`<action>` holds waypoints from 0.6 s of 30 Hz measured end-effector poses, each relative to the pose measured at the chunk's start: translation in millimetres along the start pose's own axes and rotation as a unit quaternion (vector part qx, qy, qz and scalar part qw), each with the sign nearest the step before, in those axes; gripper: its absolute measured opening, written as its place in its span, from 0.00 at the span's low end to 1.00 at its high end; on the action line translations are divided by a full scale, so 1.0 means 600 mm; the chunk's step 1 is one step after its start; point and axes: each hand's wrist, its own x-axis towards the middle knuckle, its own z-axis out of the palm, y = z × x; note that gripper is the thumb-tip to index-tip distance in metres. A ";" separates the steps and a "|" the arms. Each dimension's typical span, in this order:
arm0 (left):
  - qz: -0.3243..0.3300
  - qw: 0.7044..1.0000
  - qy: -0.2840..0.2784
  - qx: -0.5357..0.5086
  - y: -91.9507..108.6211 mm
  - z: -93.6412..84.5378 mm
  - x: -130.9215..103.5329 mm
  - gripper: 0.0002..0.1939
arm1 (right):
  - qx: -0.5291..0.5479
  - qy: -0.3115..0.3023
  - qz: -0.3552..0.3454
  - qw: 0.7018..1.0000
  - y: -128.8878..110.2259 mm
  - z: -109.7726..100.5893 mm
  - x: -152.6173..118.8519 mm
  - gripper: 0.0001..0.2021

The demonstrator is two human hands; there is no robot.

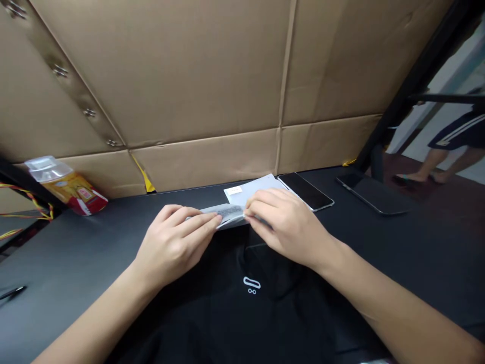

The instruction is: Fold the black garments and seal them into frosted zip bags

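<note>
Between my two hands, close to the black table's near edge, is a thin pale-grey packet [228, 213] with dark markings on its face; its exact kind I cannot make out. My left hand [178, 242] presses on its left part, fingers together over it. At the packet's right end, my right hand [286, 222] pinches the edge between thumb and fingers. A white flat box or card [252, 188] with a small label lies just behind, partly covered by my right hand.
Two phones lie to the right, one white-edged [308, 191] and one dark [373, 193]. A clear-lidded yellow and red container [70, 187] stands at the left, and a black pen [13, 292] lies nearer. Cardboard [204, 76] walls the back. A person's legs [450, 151] show beyond the right side.
</note>
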 end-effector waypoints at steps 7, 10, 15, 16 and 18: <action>-0.007 0.997 -0.003 0.078 -0.043 -0.018 -0.015 0.16 | 0.035 -0.030 0.070 0.996 0.036 -0.010 -0.002 0.06; -0.033 0.987 0.043 0.152 -0.074 -0.032 -0.036 0.18 | 0.044 -0.034 0.101 0.993 0.043 -0.005 -0.005 0.12; -0.099 0.958 0.083 0.256 -0.139 -0.040 -0.069 0.15 | 0.046 -0.121 0.153 0.980 0.048 0.001 -0.010 0.08; -0.116 0.959 0.048 0.256 -0.147 -0.036 -0.071 0.12 | 0.047 -0.149 0.156 0.975 0.046 0.003 -0.011 0.08; -0.148 0.959 -0.093 0.224 -0.154 -0.024 -0.069 0.09 | 0.052 -0.196 0.156 0.967 0.042 0.007 -0.012 0.09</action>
